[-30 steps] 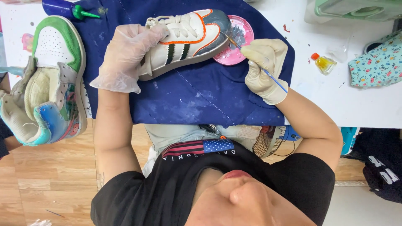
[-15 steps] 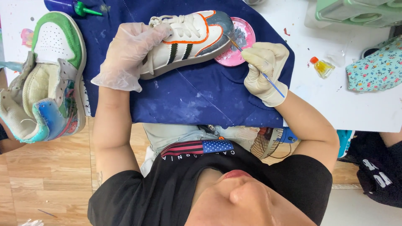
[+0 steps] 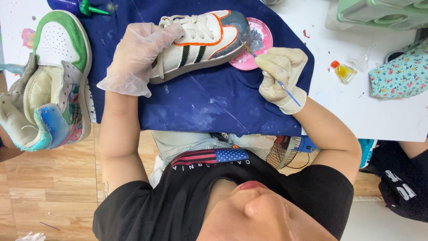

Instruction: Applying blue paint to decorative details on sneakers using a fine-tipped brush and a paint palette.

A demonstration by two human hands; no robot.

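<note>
Nearest the camera: black shirt bearing a striped red, white and blue patch, above a wooden floor. Beyond it, draped over the white table edge: dark blue cloth, speckled with pale paint. On the cloth, lying on its side: white sneaker with dark stripes, orange trim and a grey-painted heel. Left hand, in a clear glove, clasped around the laced upper of the sneaker. Right hand, in a cream glove, pinched closed on a thin blue brush, tip at the grey heel. Just behind the heel: round pink dish holding grey paint. To one side of the cloth: green and white high-top shoe with a blue heel. Farther on the table: small clear bottle of yellow liquid with an orange cap, floral fabric, pale green tray. At the far cloth edge: dark blue bottle with a green nozzle
</note>
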